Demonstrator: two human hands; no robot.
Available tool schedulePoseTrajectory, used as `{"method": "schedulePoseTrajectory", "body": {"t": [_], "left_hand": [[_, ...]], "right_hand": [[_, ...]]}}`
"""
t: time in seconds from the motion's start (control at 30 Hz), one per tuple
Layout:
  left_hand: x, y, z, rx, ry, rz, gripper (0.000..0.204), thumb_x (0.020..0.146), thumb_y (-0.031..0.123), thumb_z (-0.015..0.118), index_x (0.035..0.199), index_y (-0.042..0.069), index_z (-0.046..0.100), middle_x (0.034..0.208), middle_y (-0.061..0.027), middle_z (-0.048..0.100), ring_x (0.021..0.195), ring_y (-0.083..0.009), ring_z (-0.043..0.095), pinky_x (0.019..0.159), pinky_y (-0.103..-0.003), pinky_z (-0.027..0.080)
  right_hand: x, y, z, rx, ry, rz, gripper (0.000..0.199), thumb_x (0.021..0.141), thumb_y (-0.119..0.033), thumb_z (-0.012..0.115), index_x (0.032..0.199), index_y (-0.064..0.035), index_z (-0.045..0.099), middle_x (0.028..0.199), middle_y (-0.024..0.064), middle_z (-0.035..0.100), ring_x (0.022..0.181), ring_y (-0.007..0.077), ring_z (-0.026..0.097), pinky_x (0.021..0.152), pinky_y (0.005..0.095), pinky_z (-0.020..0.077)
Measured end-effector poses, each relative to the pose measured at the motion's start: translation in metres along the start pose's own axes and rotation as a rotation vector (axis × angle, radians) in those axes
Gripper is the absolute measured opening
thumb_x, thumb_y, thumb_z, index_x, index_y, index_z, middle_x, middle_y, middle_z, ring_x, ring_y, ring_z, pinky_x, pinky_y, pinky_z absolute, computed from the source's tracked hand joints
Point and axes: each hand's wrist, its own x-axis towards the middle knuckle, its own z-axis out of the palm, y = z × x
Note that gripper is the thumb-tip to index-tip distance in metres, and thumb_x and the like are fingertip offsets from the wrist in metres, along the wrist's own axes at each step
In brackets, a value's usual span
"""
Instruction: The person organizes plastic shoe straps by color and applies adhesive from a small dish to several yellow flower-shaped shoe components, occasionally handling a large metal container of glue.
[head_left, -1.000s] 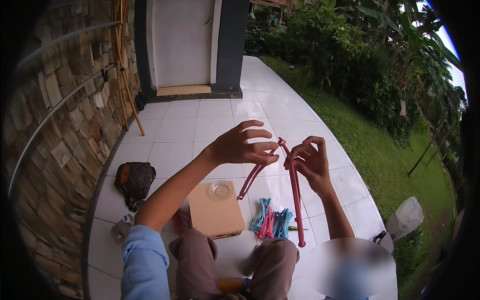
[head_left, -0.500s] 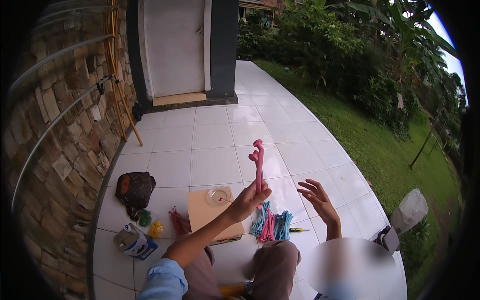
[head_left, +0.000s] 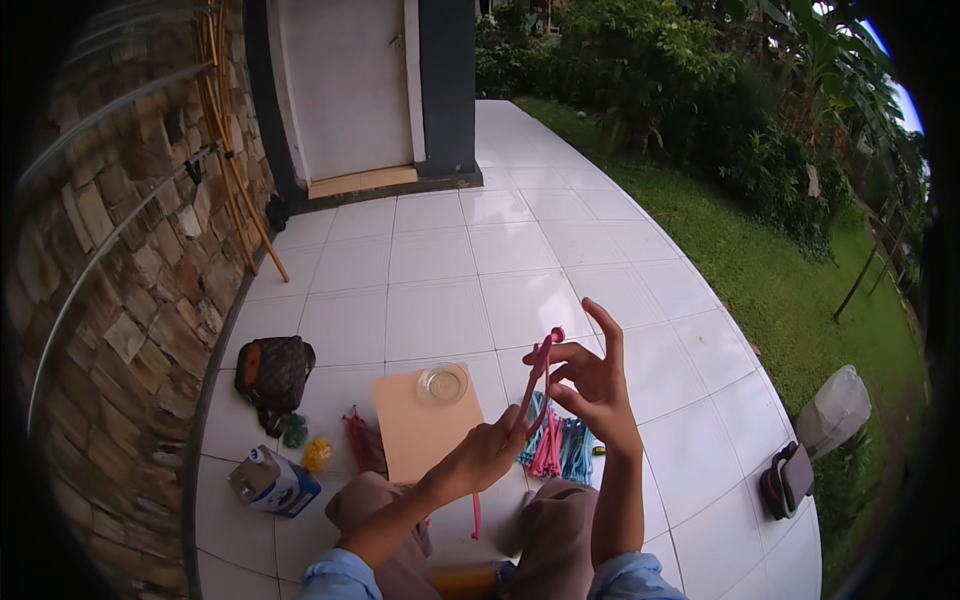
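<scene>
A seated person is holding a thin pink balloon (head_left: 537,375) upright over the tiled floor (head_left: 440,260), left hand (head_left: 490,455) pinching its lower end, right hand (head_left: 590,385) pinching the top with fingers spread; a loosening pinch could be letting it slip or untwist.

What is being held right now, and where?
A long pink balloon: left hand fingers pinch its lower part, right hand fingers grip near the top.
</scene>
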Motion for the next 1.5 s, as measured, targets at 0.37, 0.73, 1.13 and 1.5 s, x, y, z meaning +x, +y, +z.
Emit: {"method": "schedulePoseTrajectory", "body": {"t": [0.37, 0.73, 1.13, 1.5], "left_hand": [[0.031, -0.008, -0.025, -0.289, 0.379, -0.004, 0.009, 0.094, 0.010, 0.037, 0.101, 0.003, 0.037, 0.061, -0.0073, 0.050, 0.052, -0.0131, 0.047, 0.050, -0.028, 0.039], [0.026, -0.016, -0.045, -0.552, 0.359, 0.104, 0.039, 0.099, 0.030, 0.025, 0.072, 0.005, 0.037, 0.060, -0.0009, 0.035, 0.055, -0.0091, 0.035, 0.051, -0.024, 0.031], [0.034, -0.025, -0.031, -0.425, 0.106, 0.183, 0.041, 0.098, 0.029, 0.030, 0.073, 0.000, 0.043, 0.058, -0.0052, 0.042, 0.054, -0.0157, 0.039, 0.054, -0.031, 0.036], [0.041, -0.030, -0.030, -0.388, 0.373, 0.196, 0.038, 0.098, 0.026, 0.030, 0.073, 0.002, 0.046, 0.069, -0.0068, 0.046, 0.062, -0.0151, 0.046, 0.058, -0.030, 0.039]], "right_hand": [[0.036, 0.053, 0.022, 0.025, 0.265, -0.049, 0.071, 0.083, 0.003, 0.052, 0.138, -0.0092, 0.008, 0.080, 0.0117, 0.060, 0.070, 0.0148, 0.059, 0.059, 0.0262, 0.0492], [0.045, 0.068, 0.037, 0.261, 0.369, -0.040, 0.060, 0.089, -0.009, 0.048, 0.136, -0.0029, 0.010, 0.078, 0.0138, 0.060, 0.067, 0.0204, 0.060, 0.064, 0.0302, 0.0482], [0.036, 0.059, 0.048, 0.232, 0.356, 0.019, 0.064, 0.087, -0.012, 0.049, 0.138, -0.0032, 0.012, 0.107, 0.0239, 0.057, 0.100, 0.0313, 0.058, 0.089, 0.0418, 0.0445], [0.019, 0.100, 0.044, 0.034, 0.127, 0.153, 0.055, 0.097, -0.041, 0.028, 0.134, -0.0009, 0.031, 0.125, 0.0182, 0.048, 0.109, 0.0245, 0.053, 0.081, 0.0330, 0.0495]]}}
